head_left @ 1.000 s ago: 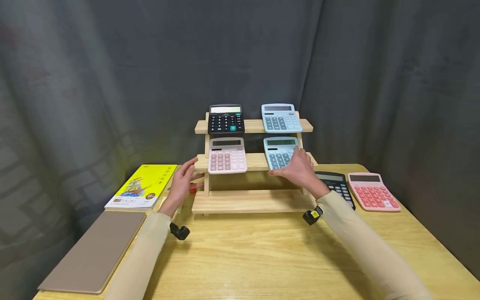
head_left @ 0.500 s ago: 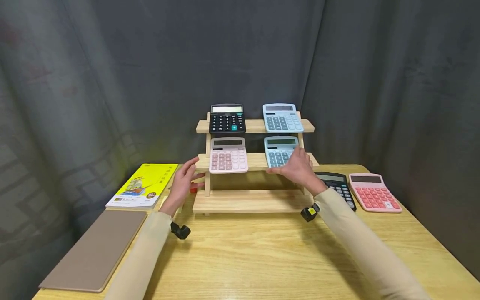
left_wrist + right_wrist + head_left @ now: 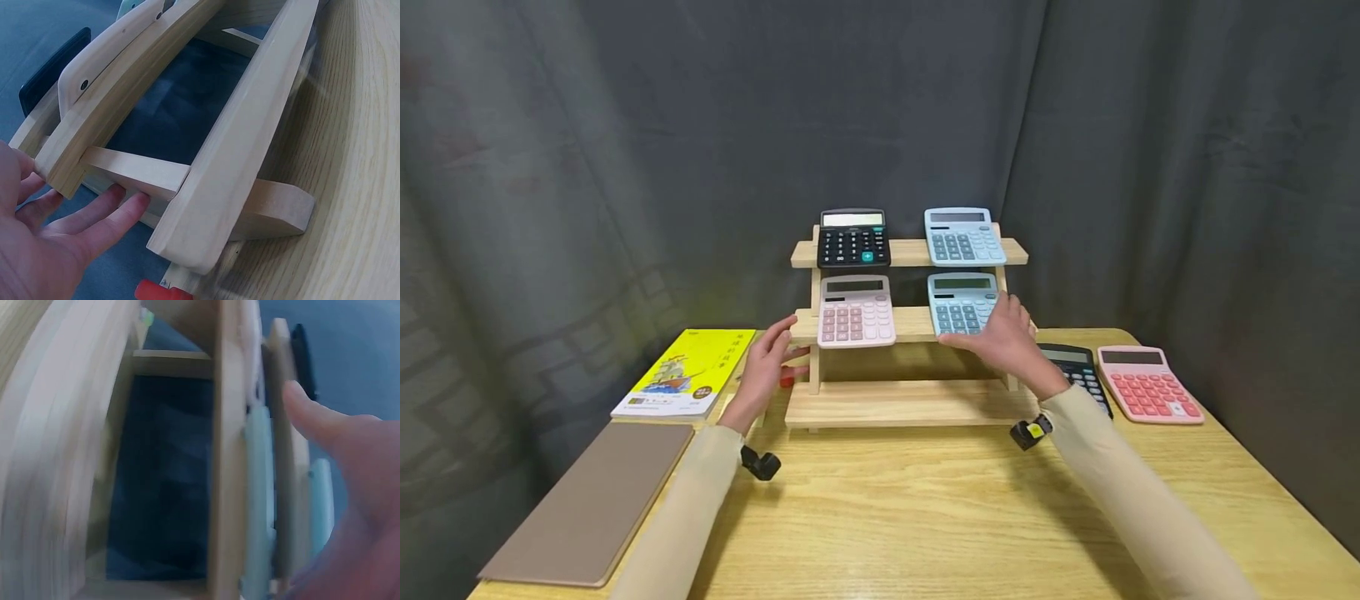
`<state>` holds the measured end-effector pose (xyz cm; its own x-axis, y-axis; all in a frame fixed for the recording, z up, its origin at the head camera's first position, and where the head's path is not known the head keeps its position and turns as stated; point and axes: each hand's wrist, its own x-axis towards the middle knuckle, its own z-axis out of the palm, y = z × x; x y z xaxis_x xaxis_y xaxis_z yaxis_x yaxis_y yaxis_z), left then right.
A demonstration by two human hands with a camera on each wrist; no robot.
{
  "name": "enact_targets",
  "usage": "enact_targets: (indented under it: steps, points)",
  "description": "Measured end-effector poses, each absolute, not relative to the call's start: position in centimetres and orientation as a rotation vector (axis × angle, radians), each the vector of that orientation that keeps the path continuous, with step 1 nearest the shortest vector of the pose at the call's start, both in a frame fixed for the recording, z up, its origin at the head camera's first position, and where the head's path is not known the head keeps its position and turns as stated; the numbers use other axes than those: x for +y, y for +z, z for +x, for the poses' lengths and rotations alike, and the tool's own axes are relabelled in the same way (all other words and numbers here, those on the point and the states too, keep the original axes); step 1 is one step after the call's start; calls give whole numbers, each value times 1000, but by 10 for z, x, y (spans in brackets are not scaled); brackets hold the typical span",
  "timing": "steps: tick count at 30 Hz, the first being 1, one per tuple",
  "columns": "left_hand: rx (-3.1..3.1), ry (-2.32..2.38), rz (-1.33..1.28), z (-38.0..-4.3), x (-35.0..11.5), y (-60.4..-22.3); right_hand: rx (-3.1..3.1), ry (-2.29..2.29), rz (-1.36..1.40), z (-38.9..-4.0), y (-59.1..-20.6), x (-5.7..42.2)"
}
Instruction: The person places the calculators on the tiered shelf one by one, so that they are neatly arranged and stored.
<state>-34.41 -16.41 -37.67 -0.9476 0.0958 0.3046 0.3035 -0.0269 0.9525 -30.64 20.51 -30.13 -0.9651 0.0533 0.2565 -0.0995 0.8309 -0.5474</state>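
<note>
In the head view a light-blue calculator (image 3: 958,304) leans on the middle tier of a wooden rack (image 3: 910,403), right side. My right hand (image 3: 1003,337) is over its right lower part, thumb stretched out along the bottom edge and hiding some keys. In the right wrist view that thumb (image 3: 312,415) stands apart from the calculator's edge (image 3: 258,500). My left hand (image 3: 763,371) is at the rack's left end; in the left wrist view its extended fingers (image 3: 115,222) touch the shelf end and side bar. A pale-pink calculator (image 3: 856,312) sits on the same tier.
On the top tier stand a black calculator (image 3: 853,239) and another light-blue calculator (image 3: 964,237). Right of the rack lie a black calculator (image 3: 1075,367) and a pink calculator (image 3: 1146,385). A yellow book (image 3: 688,367), a brown notebook (image 3: 587,500) and a small red object (image 3: 159,291) are at left.
My right hand has shifted slightly right, uncovering a little more of the lower light-blue calculator, which stays in place. My left hand has hardly moved.
</note>
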Motion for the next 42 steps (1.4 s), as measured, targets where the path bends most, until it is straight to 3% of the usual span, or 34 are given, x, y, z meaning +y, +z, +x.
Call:
enact_targets:
  steps: [6, 11, 18, 22, 29, 42]
  points:
    - [-2079, -2099, -436, -346, -165, -376, -2636, 896, 92, -278, -299, 233]
    - [-2102, -2094, -406, -347, -166, -378, -2581, 914, 80, -264, -321, 266]
    - [-2114, -2092, -404, -345, -167, -379, -2716, 893, -61, -270, -350, 314]
    - [-2105, -2102, -411, -346, -167, -379, -2757, 916, -8, -273, -370, 334]
    - [-2102, -2095, -404, -346, -167, -376, -2698, 839, 184, -275, -403, 343]
    - [-2092, -2127, -405, -345, -165, -377, -2905, 742, -131, -274, -409, 342]
